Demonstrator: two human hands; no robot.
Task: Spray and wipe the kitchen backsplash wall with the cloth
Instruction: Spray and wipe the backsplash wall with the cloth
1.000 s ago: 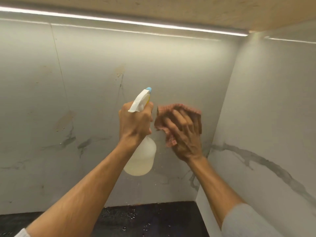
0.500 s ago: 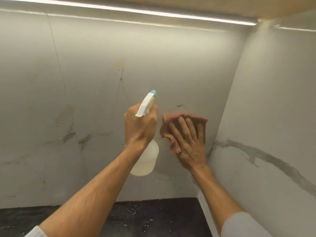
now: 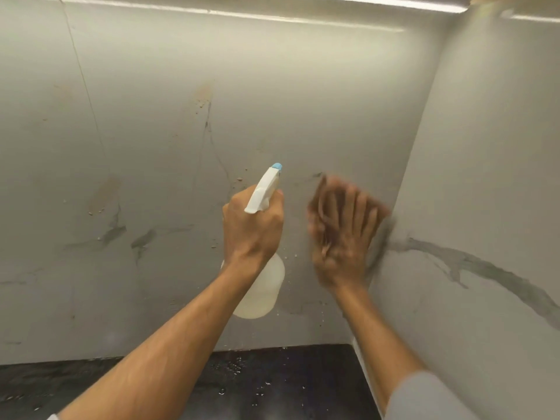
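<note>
The grey marbled backsplash wall (image 3: 157,122) fills the view, with brownish smudges and small droplets on it. My left hand (image 3: 253,225) grips a white spray bottle (image 3: 262,294) by the neck, its blue-tipped nozzle aimed at the wall. My right hand (image 3: 342,234), blurred by motion, presses a reddish-brown cloth (image 3: 319,195) flat against the wall close to the inner corner. Most of the cloth is hidden under the fingers.
A side wall (image 3: 485,177) with a dark grey vein meets the backsplash at the right. A dark countertop (image 3: 272,386) with scattered droplets lies below. A light strip (image 3: 378,3) runs along the top under a wooden cabinet.
My right hand with the cloth has slid to the right along the wall toward the corner and is now blurred. The left hand holds the bottle in much the same place.
</note>
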